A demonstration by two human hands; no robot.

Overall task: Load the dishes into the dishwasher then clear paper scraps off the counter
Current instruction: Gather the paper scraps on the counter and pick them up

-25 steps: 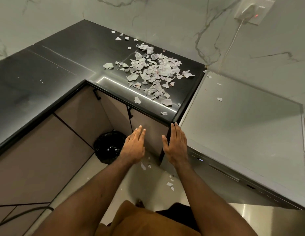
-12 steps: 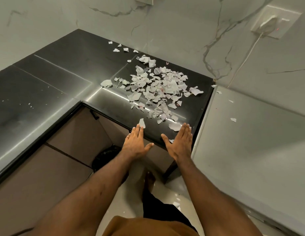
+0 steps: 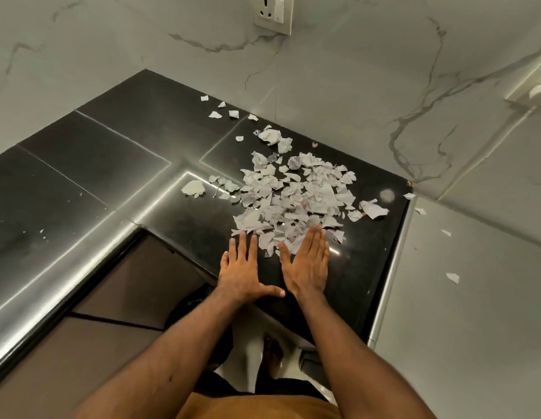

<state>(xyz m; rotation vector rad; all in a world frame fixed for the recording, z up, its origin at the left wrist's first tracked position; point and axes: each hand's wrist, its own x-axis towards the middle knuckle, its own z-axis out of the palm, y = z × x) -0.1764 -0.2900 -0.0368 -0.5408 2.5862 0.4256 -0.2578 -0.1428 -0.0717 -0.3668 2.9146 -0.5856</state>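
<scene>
Both hands lie flat with straight fingers, left hand and right hand, touching the near edge of the paper scraps on the black counter. The scraps look light, thin and easily scattered; better to gather them from both sides.

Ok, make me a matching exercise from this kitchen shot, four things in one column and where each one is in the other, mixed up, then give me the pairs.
Things:
1. pile of paper scraps
2. wall socket
3. left hand
4. lone scrap

Places:
A. on the pale grey top to the right of the counter
B. at the near edge of the black counter, fingers straight
C. on the marble wall
D. heaped toward the counter's right end

Pairs: 1-D, 2-C, 3-B, 4-A
</scene>
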